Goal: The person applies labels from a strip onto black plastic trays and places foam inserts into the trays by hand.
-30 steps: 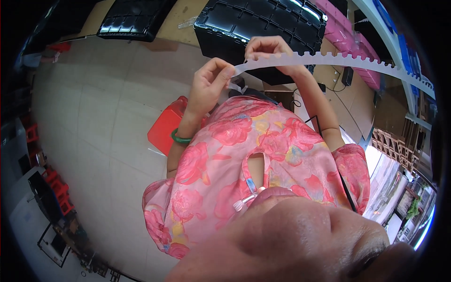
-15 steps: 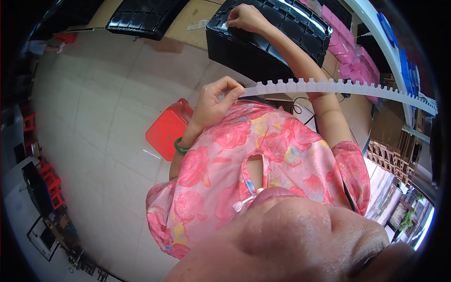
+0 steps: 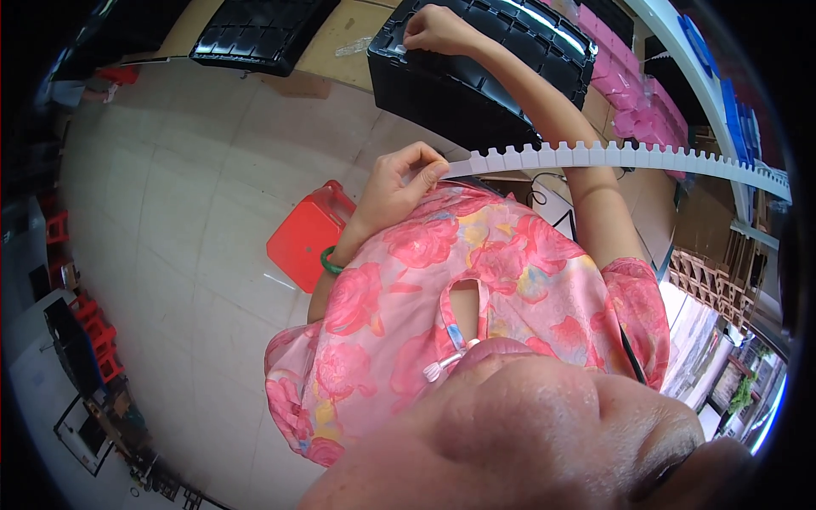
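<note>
My left hand is closed in a pinch on the end of a long white strip with a row of square notches along one edge. From that hand the strip runs to the right, passing in front of my right forearm. My right hand rests on the near left corner of a black plastic crate with a ribbed top. Its fingers are bent and drawn together. A small whitish piece shows at the fingertips, too small to make out.
Another black crate stands at the far left on a tan surface, with a clear plastic scrap between the crates. Pink wrapped items lie to the right. A red stool stands on the tiled floor at my left.
My right hand and the black crate under it have shifted slightly to the left. My left hand, with the strip's end, has moved a little to the right.
</note>
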Available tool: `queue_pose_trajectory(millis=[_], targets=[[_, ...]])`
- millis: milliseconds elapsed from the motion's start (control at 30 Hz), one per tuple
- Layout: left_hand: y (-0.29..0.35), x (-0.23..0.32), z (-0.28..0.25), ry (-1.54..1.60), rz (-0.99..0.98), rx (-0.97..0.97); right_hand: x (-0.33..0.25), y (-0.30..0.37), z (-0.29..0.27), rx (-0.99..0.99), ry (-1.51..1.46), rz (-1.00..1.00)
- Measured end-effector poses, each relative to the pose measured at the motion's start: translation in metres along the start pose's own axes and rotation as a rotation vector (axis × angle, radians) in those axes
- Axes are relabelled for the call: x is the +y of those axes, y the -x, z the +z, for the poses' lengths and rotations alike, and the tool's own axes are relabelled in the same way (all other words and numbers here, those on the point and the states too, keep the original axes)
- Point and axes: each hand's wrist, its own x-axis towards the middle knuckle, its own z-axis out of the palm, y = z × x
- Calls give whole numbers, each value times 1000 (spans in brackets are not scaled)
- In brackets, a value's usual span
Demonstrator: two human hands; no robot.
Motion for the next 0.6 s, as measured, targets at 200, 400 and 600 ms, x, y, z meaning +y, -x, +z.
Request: queue_pose_trajectory(millis=[200,400,600], targets=[[-2,-8,-2,61,-44,-6,4,34,-8,102,-258,87],[-6,-7,-9,61,-79,-32,-43,59,-49,309,-373,-178],[-15,-2,-8,26,-55,-58,-15,7,-16,190,-55,-13]])
